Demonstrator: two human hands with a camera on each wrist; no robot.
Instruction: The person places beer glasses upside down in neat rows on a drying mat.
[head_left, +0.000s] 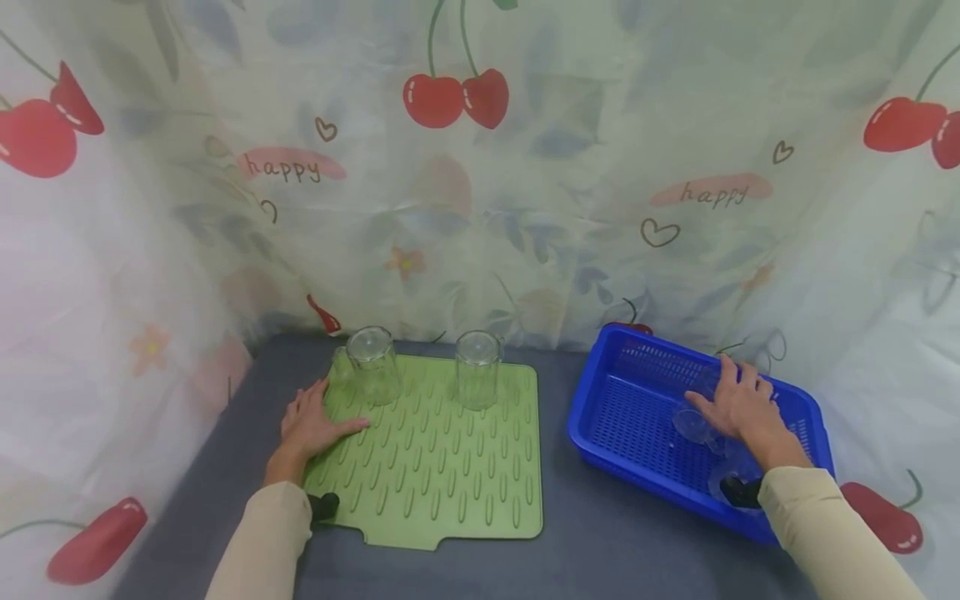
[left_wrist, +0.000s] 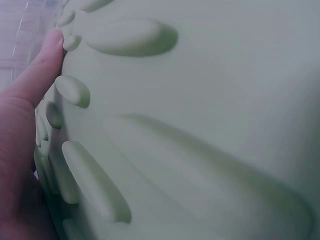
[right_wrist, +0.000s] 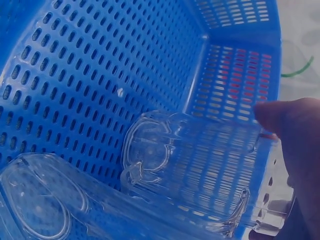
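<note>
My left hand (head_left: 309, 423) lies over the left edge of a green ridged drying mat (head_left: 442, 467), thumb stretched across its surface. Just beyond that hand stands a clear glass mug (head_left: 372, 367); a second glass mug (head_left: 477, 371) stands to its right on the mat. My right hand (head_left: 742, 408) reaches over the back side of a blue perforated basket (head_left: 622, 417), fingers spread. In the right wrist view its thumb reaches the far end of a glass mug (right_wrist: 200, 160) in the basket. Another clear glass piece (right_wrist: 40, 205) lies nearer the camera.
The mat and basket sit apart on a dark grey tabletop (head_left: 558, 517). A curtain (head_left: 525, 233) printed with cherries hangs close behind them and at both sides. The basket's raised rim (head_left: 637, 475) surrounds the glassware in it.
</note>
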